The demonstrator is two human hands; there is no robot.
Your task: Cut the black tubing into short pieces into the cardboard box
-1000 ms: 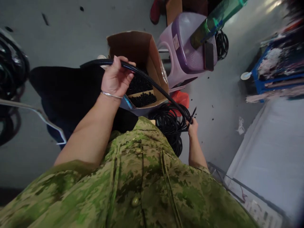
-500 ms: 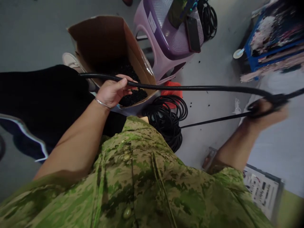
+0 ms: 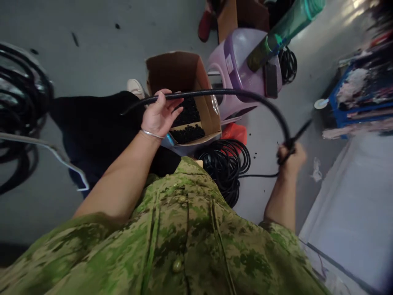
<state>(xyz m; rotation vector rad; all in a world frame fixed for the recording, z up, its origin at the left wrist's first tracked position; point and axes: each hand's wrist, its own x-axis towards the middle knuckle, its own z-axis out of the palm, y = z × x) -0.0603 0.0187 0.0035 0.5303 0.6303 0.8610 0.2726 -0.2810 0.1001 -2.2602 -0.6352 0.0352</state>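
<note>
A black ribbed hose (image 3: 221, 91) arches between my two hands. My left hand (image 3: 159, 116) holds it near its left end, thumb over it and the other fingers loosely spread behind. That loose end lies past the hand, against the dark trouser leg. My right hand (image 3: 293, 157) is closed around the hose where it bends down, and a dark end sticks out above the fist. Motion blurs this hand a little. From the right hand a thinner black line (image 3: 258, 175) runs to a coil of black tubing (image 3: 227, 164) by my lap.
An open cardboard box (image 3: 211, 110) holds small black parts. Behind it, a purple stool (image 3: 239, 43) carries a green bottle (image 3: 285, 30) and a phone (image 3: 271, 80). A large black coil (image 3: 21, 98) stands left. A blue rack (image 3: 346, 106) is at right.
My right hand has come inward, and the hose, nearly straight before, now bows upward. Its left end shows beyond my left hand. The view has shifted, bringing the large left coil into sight.
</note>
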